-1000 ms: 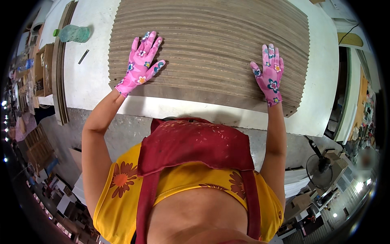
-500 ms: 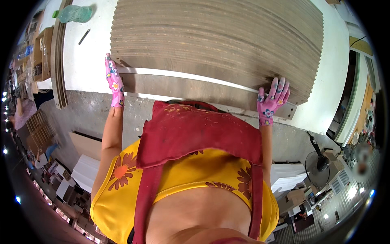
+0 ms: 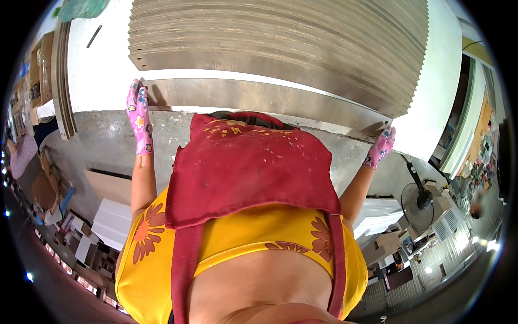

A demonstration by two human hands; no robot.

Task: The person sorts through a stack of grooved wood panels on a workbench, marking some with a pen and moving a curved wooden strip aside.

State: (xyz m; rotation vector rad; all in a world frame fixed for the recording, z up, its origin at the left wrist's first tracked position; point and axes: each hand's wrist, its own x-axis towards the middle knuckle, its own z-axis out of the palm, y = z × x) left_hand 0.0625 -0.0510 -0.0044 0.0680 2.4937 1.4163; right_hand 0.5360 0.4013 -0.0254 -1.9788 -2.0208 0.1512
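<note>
A long, narrow brown-grey wood-look board (image 3: 259, 97) lies along the near edge of the white table, with drilled holes near its right end. My left hand (image 3: 138, 116), in a pink flowered glove, rests against the board's left end with its fingers straight. At the right end, my right hand (image 3: 382, 146) in a matching glove touches the corner, fingers extended and close together. Beyond the board, a strip of white table separates it on the left from a row of similar boards (image 3: 270, 40) packed side by side; the gap narrows toward the right.
More narrow boards (image 3: 63, 81) lie at the table's left side, near a greenish plastic bottle (image 3: 81, 9) and a thin dark strip (image 3: 94, 36). The white table (image 3: 100, 70) ends close to my red apron (image 3: 248, 167). A standing fan (image 3: 423, 200) is on the right.
The near board now lies apart from the row, closer to me. My right hand has moved right from the board's top to its end. My left hand has shifted slightly left.
</note>
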